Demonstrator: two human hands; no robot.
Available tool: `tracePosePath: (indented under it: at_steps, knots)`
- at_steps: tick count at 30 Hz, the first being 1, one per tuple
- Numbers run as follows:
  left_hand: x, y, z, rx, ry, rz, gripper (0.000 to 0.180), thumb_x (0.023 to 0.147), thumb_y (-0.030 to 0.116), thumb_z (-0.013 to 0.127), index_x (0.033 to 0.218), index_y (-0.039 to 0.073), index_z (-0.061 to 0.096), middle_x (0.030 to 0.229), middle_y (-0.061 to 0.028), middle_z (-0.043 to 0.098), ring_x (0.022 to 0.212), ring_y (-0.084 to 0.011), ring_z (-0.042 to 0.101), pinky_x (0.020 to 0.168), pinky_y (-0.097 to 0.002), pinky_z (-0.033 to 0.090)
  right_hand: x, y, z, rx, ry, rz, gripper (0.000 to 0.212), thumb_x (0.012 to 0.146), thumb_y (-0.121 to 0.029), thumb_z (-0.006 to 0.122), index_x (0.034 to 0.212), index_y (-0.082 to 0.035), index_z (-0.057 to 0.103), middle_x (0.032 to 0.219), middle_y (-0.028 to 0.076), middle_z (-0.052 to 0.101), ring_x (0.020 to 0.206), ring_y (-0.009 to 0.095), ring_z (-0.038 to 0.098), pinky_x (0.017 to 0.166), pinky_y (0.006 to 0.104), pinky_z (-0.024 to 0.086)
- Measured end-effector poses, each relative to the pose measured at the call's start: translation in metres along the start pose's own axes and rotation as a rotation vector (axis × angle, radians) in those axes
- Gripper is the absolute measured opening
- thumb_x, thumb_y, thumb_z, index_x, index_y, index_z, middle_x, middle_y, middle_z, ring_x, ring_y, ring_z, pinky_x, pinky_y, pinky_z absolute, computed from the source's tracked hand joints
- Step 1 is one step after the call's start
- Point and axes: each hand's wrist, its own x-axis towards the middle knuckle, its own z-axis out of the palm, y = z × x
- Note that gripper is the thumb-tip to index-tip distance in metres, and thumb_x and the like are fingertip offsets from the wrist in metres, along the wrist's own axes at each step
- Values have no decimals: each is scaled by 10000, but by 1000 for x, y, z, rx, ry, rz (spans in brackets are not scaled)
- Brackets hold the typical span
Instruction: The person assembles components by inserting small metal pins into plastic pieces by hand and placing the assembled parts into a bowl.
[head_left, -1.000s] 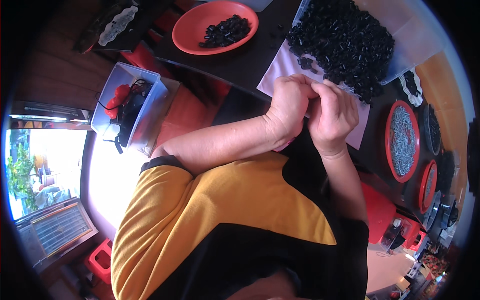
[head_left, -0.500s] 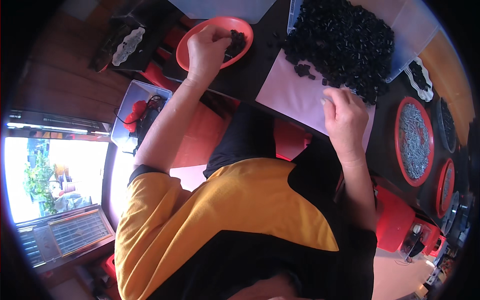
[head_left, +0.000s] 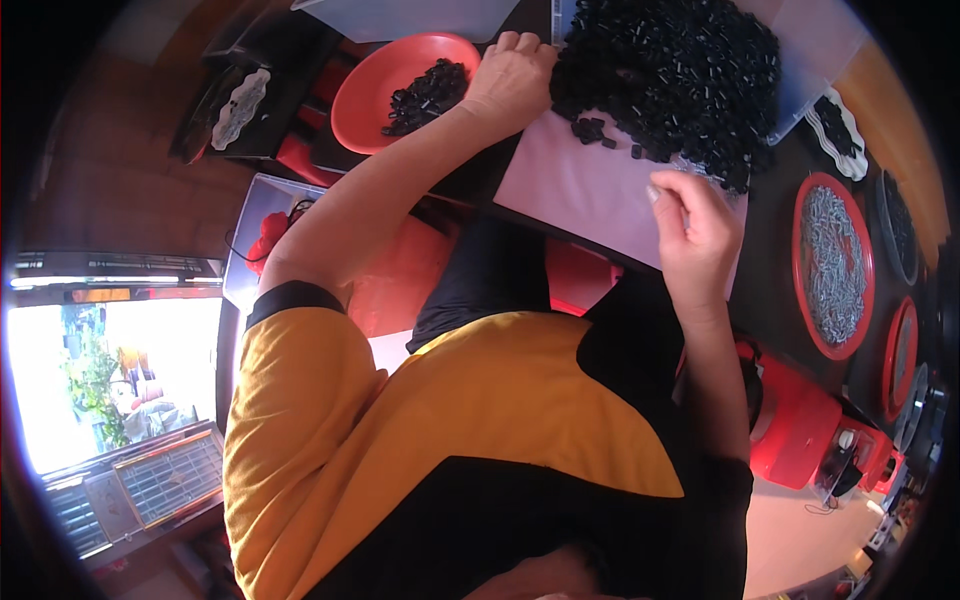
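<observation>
A large heap of small black pieces [head_left: 670,75] lies partly in a tipped clear plastic bin and spills onto a pale pink sheet [head_left: 580,190]. My left hand [head_left: 515,80] is at the heap's left edge, back upward, fingers bent down with their tips hidden. Beside it stands a red-orange bowl [head_left: 365,95] with a smaller pile of black pieces [head_left: 428,98]. Over the sheet, just below the heap's front edge, my right hand [head_left: 697,222] is closed, thumb and forefinger curled together. Whatever it pinches, if anything, is too small to make out.
To the right, a red-rimmed tray [head_left: 835,270] holds many silvery screw-like pieces. Past it are a dark bowl [head_left: 897,225] and a smaller red tray [head_left: 900,355]. A white scalloped dish [head_left: 838,135] holds black pieces. Another scalloped dish [head_left: 240,108] sits far left.
My left hand has moved right from over the red-orange bowl to the heap's edge, uncovering the pile in the bowl. My right hand has hardly moved, its thumb and forefinger showing more.
</observation>
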Motion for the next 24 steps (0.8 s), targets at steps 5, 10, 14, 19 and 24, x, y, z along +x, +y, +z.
tracePosePath:
  at_steps: [5, 10, 14, 19, 24]
  knots:
    - [-6, 15, -3, 57, 86, -43, 161, 828, 152, 662, 956, 58, 634, 972, -131, 595, 967, -357, 564, 850, -450, 494, 0, 5, -11, 244, 81, 254, 127, 832, 53, 711, 950, 8, 698, 846, 44, 712, 763, 65, 646, 678, 218, 513]
    - [-8, 18, -2, 36, 47, -181, 223, 912, 261, 614, 885, 43, 576, 904, -163, 635, 786, -377, 655, 648, -473, 539, -2, 11, -15, 427, 185, 334, 135, 844, 57, 702, 976, 30, 699, 856, 44, 711, 782, 62, 638, 728, 210, 520]
    - [-7, 18, -5, 64, 7, -165, 270, 924, 306, 601, 844, 51, 569, 820, -154, 666, 696, -369, 669, 583, -475, 535, -4, 17, -23, 329, 210, 348, 141, 814, 47, 714, 939, -17, 708, 847, 45, 721, 753, 93, 670, 713, 219, 524]
    - [-6, 22, -12, 38, 49, -168, 286, 921, 319, 614, 782, 74, 571, 665, -133, 656, 655, -347, 665, 577, -454, 531, 6, 15, -26, -380, 9, -23, 134, 738, -50, 692, 832, -144, 681, 761, 46, 656, 689, 252, 658, 603, 365, 513]
    - [1, 39, -30, -164, 225, -166, 269, 886, 306, 690, 795, 69, 599, 619, -111, 630, 587, -314, 642, 539, -411, 507, -1, 20, -27, -703, -178, -125, 148, 714, -81, 700, 852, -133, 683, 802, 47, 611, 756, 260, 634, 667, 386, 494]
